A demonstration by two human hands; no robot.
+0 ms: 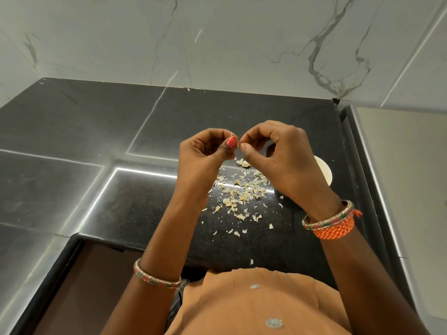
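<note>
My left hand [205, 153] and my right hand [273, 151] are raised together above a black granite counter [121, 131]. Between their fingertips they pinch one small pale piece [237, 141], mostly hidden, so I cannot name it for sure; it looks like a garlic clove with skin. Below the hands, a scatter of thin, pale papery peels [244, 192] lies on the counter.
A small white bowl [325, 170] stands on the counter to the right, mostly hidden behind my right wrist. A marble-patterned wall [217, 39] rises behind the counter. On the right, a step edge [358, 165] borders a lighter surface. The counter's front edge is near my body.
</note>
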